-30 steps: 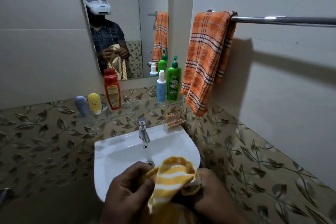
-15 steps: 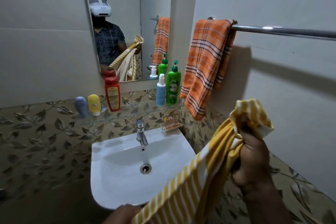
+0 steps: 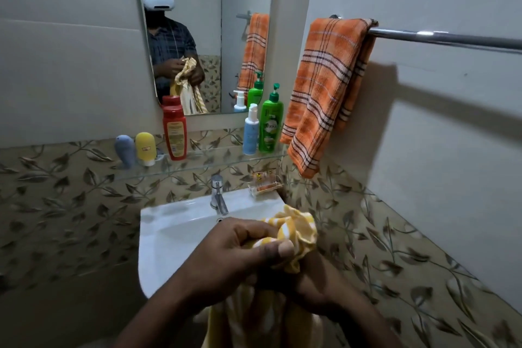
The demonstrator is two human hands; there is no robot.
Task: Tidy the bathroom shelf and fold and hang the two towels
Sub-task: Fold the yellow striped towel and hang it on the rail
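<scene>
Now: the yellow towel (image 3: 296, 230) is bunched between your two hands, low and centre, over the front edge of the sink (image 3: 175, 223). Left hand (image 3: 240, 247) is on top, fingers curled round the gathered end, thumb pressed onto the cloth. Right hand (image 3: 320, 287) is just below and to the right, closed round the same bundle. Its fingertips are hidden by cloth, but the mirror (image 3: 206, 37) shows both hands on the towel. Neither hand is free.

Key relation: the bare stretch of the rail (image 3: 452, 38) lies up and to the right of the grip, well apart from it, along the right-hand wall. Your right hand is the nearer one. The rail runs roughly level. The towel's long axis hangs straight down from your hands and out of the bottom of the view, so the two are crossed. The orange towel (image 3: 330, 87) is folded and draped over the rail's left end, its lower corner slanting down near the shelf (image 3: 197, 162).

Look of the yellow towel: yellow with white stripes, soft, crumpled into ruffles at the top, no flat fold visible. Judgement: folding is not done. It likely needs opening out and halving before it goes over the rail beside the orange one. The lower end is unseen, so its length cannot be told.
</scene>
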